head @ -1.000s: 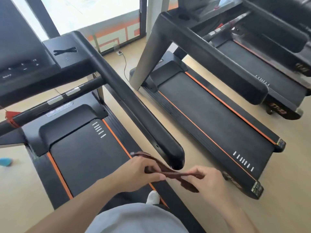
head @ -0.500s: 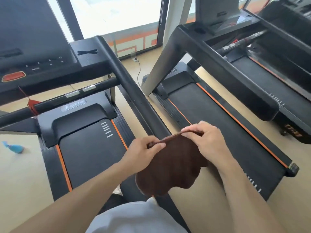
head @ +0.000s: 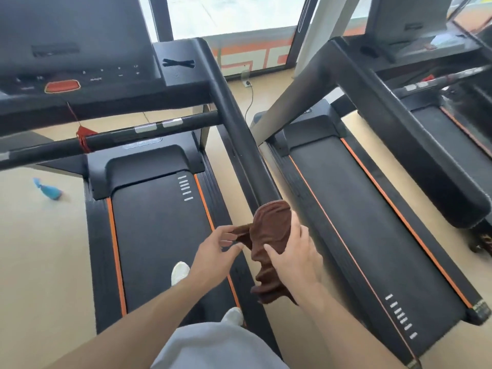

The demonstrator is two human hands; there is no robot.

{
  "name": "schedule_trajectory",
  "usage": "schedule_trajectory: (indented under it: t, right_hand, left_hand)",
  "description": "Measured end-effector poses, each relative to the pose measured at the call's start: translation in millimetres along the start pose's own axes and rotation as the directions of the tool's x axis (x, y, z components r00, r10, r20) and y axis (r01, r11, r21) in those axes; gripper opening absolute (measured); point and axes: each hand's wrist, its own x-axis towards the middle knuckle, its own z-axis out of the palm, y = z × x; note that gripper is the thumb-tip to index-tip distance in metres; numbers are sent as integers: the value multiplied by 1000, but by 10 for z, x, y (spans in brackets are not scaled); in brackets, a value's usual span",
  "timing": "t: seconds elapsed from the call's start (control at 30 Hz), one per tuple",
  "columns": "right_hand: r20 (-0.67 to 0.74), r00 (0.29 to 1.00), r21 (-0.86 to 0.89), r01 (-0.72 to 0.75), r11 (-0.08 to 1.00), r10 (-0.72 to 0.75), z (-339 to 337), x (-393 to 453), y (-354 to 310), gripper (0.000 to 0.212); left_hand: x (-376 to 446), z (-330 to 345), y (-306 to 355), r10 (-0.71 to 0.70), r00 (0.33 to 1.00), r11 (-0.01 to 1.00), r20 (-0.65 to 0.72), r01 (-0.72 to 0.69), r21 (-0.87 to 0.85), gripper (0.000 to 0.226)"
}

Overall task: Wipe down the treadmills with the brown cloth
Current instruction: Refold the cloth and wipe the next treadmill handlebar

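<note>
**Brown cloth bunched in both hands, over the near treadmill's right rail**

Crumpled brown terry cloth [head: 270,235] is in the air between both hands, at the rear end of the black padded right handrail [head: 239,123] of the near black treadmill with orange-edged belt [head: 157,235]. Left hand [head: 213,255]: grip pinches a corner of the cloth between thumb and fingers. Right hand [head: 295,255]: grip wraps the cloth's right side, thumb on the front, fingers behind; cloth hangs folded below it.

Surface: person stands on the near belt, two white shoes [head: 180,271] visible on it. White tick marks near the belt's front. Console has a red oval button [head: 62,86]; a red tassel [head: 84,137] hangs on the black crossbar [head: 106,141].

Room: pale beige floor [head: 45,262], a small blue object [head: 49,191] on it left of the treadmill. Second black treadmill with orange belt edges [head: 372,222] just right, a third partly visible beyond. Bright window ahead, orange-and-white patterned band [head: 253,54] below it. A thin cable [head: 249,102] runs down from a wall socket.
</note>
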Motion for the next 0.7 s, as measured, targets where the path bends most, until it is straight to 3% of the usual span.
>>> schedule_trajectory:
  t: [0.13,0.47,0.7]
  right_hand:
    - [46,997,-90,61,994,-57,-66,445,-380,104]
    - [-21,989,-104,146,984,-149,-21,1747,-1419,98]
    - [14,986,-31,169,985,-169,-111,2587,-2022,82]
  left_hand:
    - [88,-13,-78,-64,997,995,-35,61,-75,31]
    - [782,-585,243,-34,989,979,-146,4,-205,19]
    - [1197,-989,223,-47,995,976,-93,26,-216,13]
